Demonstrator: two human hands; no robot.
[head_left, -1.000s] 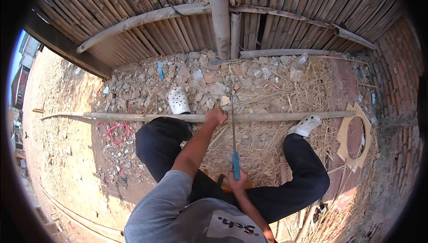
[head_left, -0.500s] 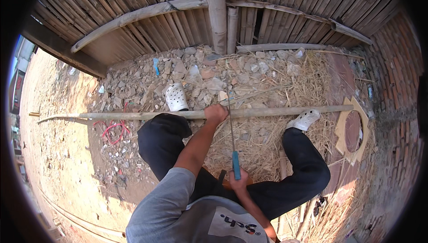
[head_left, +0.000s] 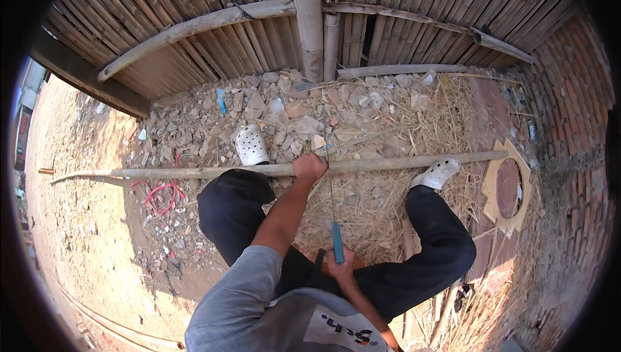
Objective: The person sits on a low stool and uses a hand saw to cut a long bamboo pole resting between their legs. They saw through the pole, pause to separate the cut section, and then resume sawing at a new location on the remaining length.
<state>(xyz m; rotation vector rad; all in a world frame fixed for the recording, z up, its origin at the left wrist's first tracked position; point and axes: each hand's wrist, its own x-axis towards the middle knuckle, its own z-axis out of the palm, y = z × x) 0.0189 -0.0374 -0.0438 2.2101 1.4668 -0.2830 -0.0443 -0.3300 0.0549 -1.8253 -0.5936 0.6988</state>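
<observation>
A long bamboo pole lies crosswise in front of me, across both feet or just over them. My left hand is closed around it near its middle. Just right of that hand, the thin blade of a hand saw crosses the pole, seen nearly edge-on. My right hand grips the saw's blue handle, low between my legs. How deep the blade sits in the pole cannot be made out. White clogs are on my feet: the left clog beyond the pole, the right clog close against its near side.
A bamboo slat wall with a thick post stands ahead, a brick wall at right. Rubble and straw cover the ground. A jagged board with a round hole lies by the pole's right end; pink cord lies left.
The whole view has shifted slightly. My left hand keeps its hold on the pole, and the saw with my right hand shows hardly any movement against it.
</observation>
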